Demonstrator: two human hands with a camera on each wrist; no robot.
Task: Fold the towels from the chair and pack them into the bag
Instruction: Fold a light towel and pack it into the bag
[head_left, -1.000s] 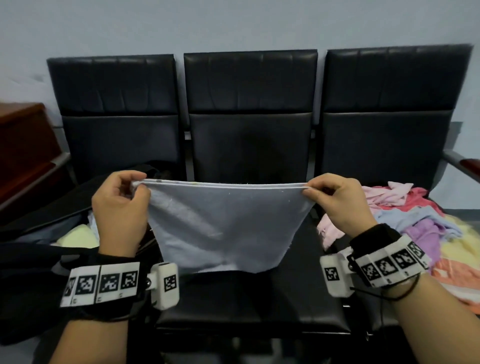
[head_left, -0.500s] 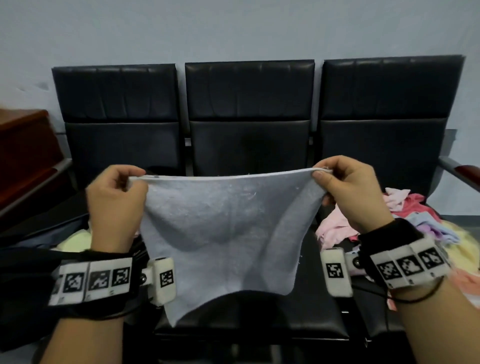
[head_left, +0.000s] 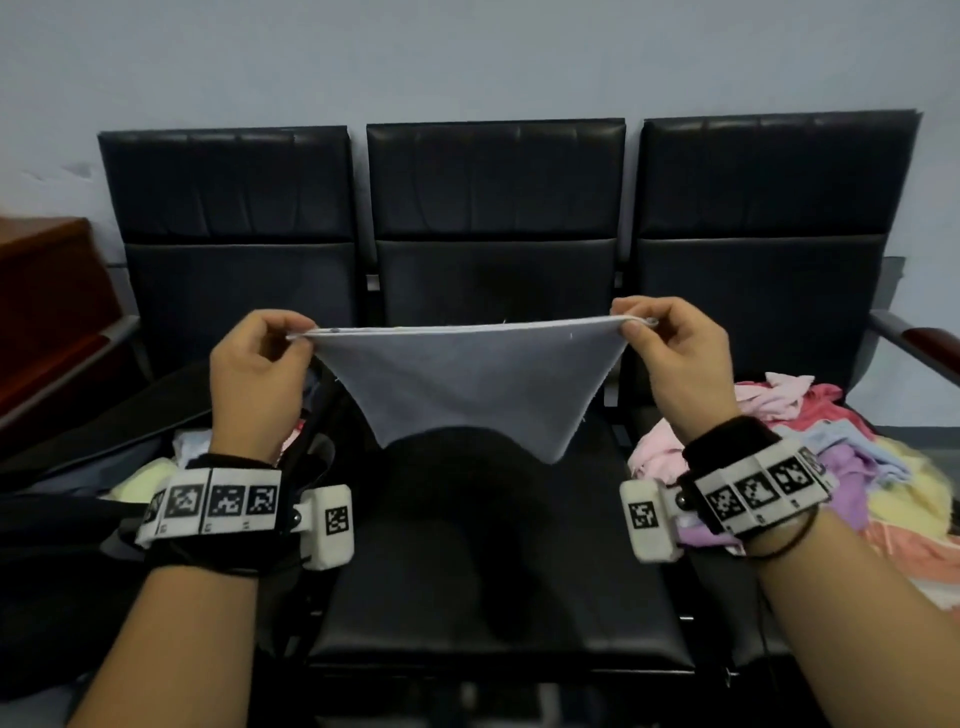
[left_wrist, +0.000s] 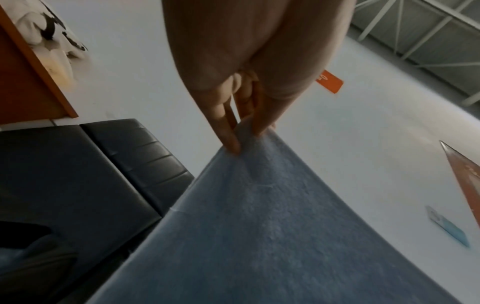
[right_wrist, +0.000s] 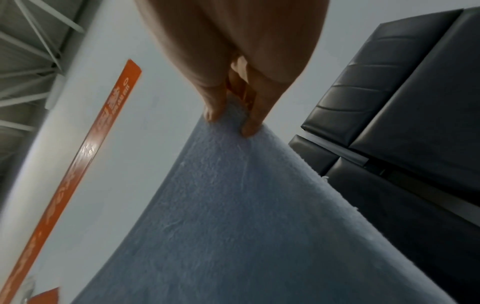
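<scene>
A grey-blue towel (head_left: 467, 384) hangs stretched between my two hands above the middle seat (head_left: 493, 597) of a black three-seat chair. My left hand (head_left: 291, 338) pinches its top left corner, and my right hand (head_left: 631, 325) pinches the top right corner. In the left wrist view the fingertips (left_wrist: 233, 144) pinch the towel (left_wrist: 272, 226) at its edge; the right wrist view shows the same pinch (right_wrist: 228, 121) on the towel (right_wrist: 233, 216). A heap of pink, purple, blue and yellow towels (head_left: 831, 457) lies on the right seat. The dark open bag (head_left: 78, 493) sits on the left seat with pale cloth inside.
Three black backrests (head_left: 493, 208) stand against a pale wall. A reddish wooden cabinet (head_left: 47, 301) is at the far left. A chair armrest (head_left: 919, 343) juts out at the right edge.
The towel's lower edge, hanging lowest half a second ago, has swung up, so less of it hangs below the top hem. Both hands still pinch the same corners, at about the same height.
</scene>
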